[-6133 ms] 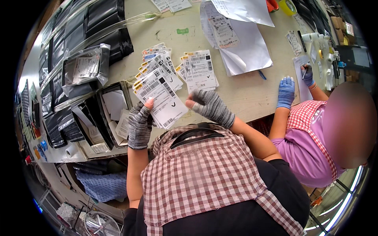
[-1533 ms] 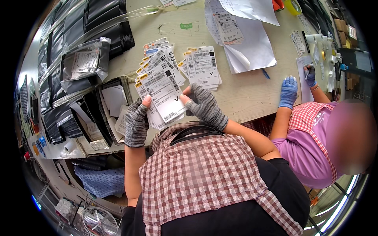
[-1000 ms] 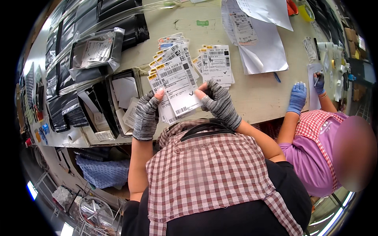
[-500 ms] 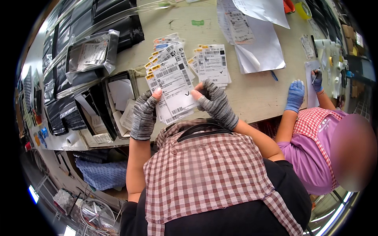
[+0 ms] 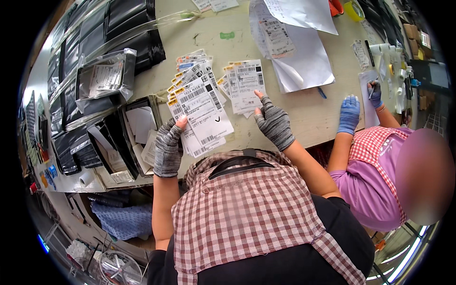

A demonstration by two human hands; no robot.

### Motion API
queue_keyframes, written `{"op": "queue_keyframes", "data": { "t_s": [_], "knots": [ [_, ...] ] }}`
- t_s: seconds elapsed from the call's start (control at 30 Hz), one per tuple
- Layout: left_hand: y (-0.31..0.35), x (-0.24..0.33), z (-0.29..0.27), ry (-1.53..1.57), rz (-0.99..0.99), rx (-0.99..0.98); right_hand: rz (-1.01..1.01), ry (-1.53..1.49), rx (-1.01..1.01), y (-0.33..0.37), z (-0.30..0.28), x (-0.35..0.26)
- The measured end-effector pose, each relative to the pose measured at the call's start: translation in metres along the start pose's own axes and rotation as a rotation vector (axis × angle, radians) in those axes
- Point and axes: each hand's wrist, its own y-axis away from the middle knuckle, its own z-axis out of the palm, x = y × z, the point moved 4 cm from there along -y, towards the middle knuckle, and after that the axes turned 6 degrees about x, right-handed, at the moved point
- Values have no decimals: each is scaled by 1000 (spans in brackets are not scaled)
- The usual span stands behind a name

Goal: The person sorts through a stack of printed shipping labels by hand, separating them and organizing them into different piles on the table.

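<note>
My left hand (image 5: 168,148), in a grey knitted fingerless glove, is closed on the lower left of a fanned stack of white shipping labels (image 5: 202,111). The top label bears a handwritten tick. My right hand (image 5: 275,121), gloved the same way, is beside a second pile of shipping labels (image 5: 244,83) to the right. One fingertip touches the lower right edge of that pile's top label. The thumb stands apart from this fingertip, and the other fingers are curled and partly hidden.
Black plastic parcels (image 5: 128,21) cover the left of the table, with a clear-wrapped package (image 5: 105,76) on them. An open black box (image 5: 140,123) holds papers. Large white sheets (image 5: 304,64) and a blue pen (image 5: 322,92) lie right. A co-worker's blue-gloved hand (image 5: 349,116) rests farther right.
My right hand has moved away from the left stack, rightward to the second pile. A different label, without the tick, now tops that pile. My left hand keeps hold of its stack.
</note>
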Motion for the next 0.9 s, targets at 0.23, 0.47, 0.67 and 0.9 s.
{"op": "queue_keyframes", "data": {
  "t_s": [0.23,0.47,0.67,0.9],
  "knots": [
    [2,-3,-4,1,7,52,-9,-6,20,-3,1,-4],
    [3,-6,-10,8,-2,42,-67,-13,68,-1,1,-6],
    [6,0,-6,28,3,28,-78,-196,22,-3,-6,-23],
    [5,-2,-8,48,9,8,-110,-740,-164,-4,-22,-79]
  ]
}}
